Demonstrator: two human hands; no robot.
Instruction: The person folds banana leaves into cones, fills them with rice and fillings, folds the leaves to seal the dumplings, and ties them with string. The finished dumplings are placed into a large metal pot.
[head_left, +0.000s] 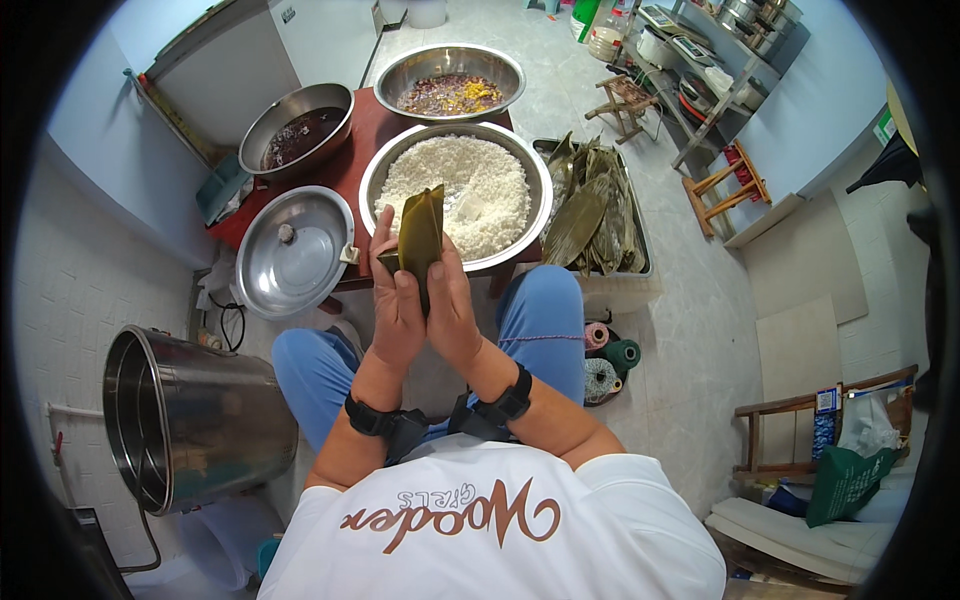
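Between my two hands I hold folded dark-green leaves (421, 232), standing upright with a pointed top. The fingers of my left hand (396, 315) press them from the left, and my right hand (451, 311) presses from the right, thumbs nearly side by side. What lies inside the fold is hidden. Just beyond is a steel basin (546, 202) of white rice grains (450, 165), with a small pale object in it that I cannot make out. To its right, long leaves (592, 217) are heaped in a metal tray (649, 259).
Basins of mixed beans (450, 94) and dark liquid (304, 135) stand on the red table (360, 154). A shallow metal basin (300, 259) holds a small round lump. Twine (541, 337) crosses my right thigh near several spools (622, 354). A large steel drum (217, 420) is at left.
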